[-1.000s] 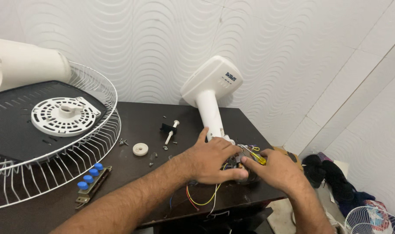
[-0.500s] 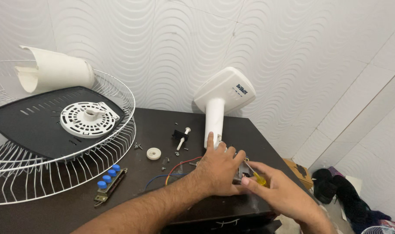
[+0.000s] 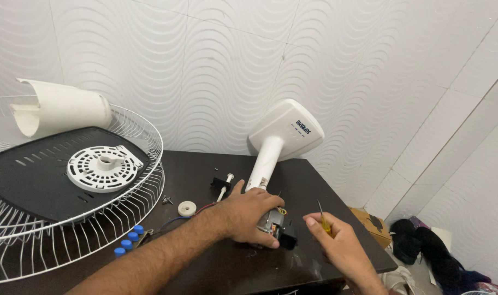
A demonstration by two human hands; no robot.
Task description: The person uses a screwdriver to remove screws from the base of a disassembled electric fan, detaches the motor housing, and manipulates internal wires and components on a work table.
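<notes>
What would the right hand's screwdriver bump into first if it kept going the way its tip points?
The right hand aims the screwdriver up and slightly left. Probably the white fan base or the wall behind it comes first, though depth is unclear from this single view.

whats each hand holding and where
Left hand grips the fan motor from above, around its body. Right hand holds a yellow-handled screwdriver by the handle.
</notes>
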